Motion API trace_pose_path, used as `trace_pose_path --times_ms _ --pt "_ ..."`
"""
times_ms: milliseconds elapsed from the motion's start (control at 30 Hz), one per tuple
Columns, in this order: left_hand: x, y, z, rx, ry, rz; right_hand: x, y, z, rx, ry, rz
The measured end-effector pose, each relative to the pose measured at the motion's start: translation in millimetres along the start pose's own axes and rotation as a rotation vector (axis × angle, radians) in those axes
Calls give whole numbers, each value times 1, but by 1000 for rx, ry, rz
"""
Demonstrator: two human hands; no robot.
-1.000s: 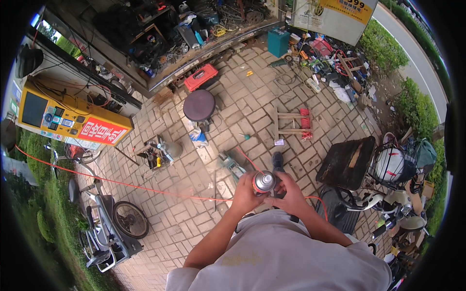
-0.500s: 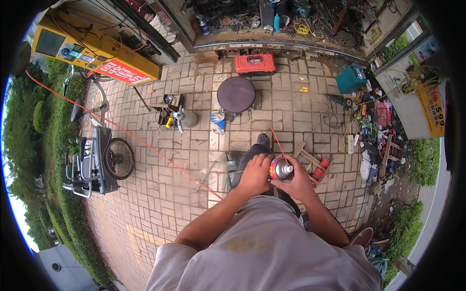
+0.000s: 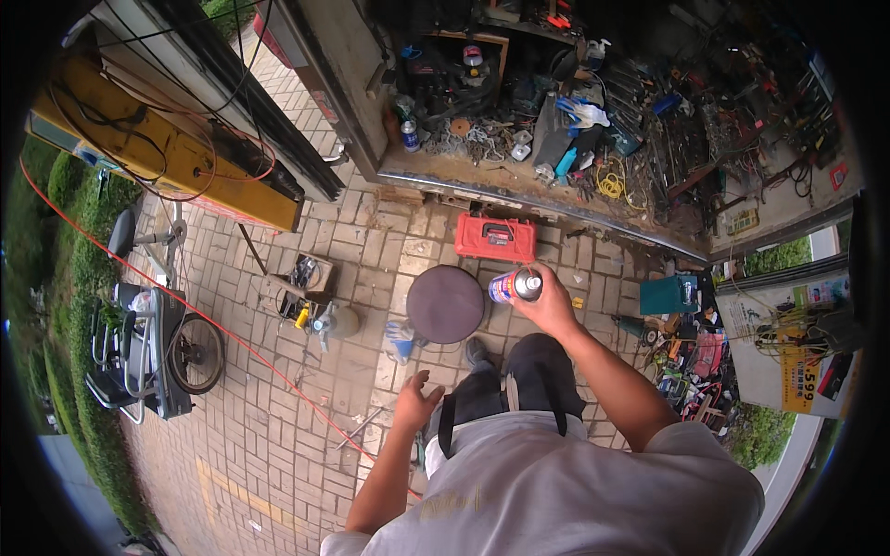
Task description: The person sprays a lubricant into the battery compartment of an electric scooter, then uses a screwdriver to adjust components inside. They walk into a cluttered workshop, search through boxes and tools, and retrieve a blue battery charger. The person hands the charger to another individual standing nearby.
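My right hand (image 3: 549,304) is raised in front of me and grips a spray can (image 3: 513,285) with a silver top and a coloured label. The can lies nearly sideways in the hand, just right of a round dark stool (image 3: 445,303). My left hand (image 3: 415,401) hangs lower at my left side with fingers spread, holding nothing, above the brick paving (image 3: 306,445). A red toolbox (image 3: 495,238) sits on the paving beyond the stool.
A cluttered workshop bench (image 3: 593,148) with tools and cables runs across the top. A yellow cabinet (image 3: 158,153) stands upper left. A small wheeled scooter (image 3: 153,347) is parked at left, crossed by a red cord (image 3: 213,320). A teal box (image 3: 669,295) and scattered junk lie right.
My left hand has let go of the can and dropped to my side. My right hand alone carries the can forward. The view has swung toward the workshop.
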State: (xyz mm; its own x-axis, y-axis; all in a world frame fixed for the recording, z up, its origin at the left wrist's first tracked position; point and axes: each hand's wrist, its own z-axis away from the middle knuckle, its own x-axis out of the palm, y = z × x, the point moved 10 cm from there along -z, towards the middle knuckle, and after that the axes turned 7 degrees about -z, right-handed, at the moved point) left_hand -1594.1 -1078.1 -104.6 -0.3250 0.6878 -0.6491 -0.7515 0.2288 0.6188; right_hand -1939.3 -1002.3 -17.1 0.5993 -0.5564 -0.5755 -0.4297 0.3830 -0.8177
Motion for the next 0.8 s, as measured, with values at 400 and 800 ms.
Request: trace_pose_path --times_ms 400,800 --pt "159 -141 95 -1089 107 440 282 51 -475 80 -30 117" --pt "181 -61 -64 -1323 157 754 527 136 -658 284 -143 89"
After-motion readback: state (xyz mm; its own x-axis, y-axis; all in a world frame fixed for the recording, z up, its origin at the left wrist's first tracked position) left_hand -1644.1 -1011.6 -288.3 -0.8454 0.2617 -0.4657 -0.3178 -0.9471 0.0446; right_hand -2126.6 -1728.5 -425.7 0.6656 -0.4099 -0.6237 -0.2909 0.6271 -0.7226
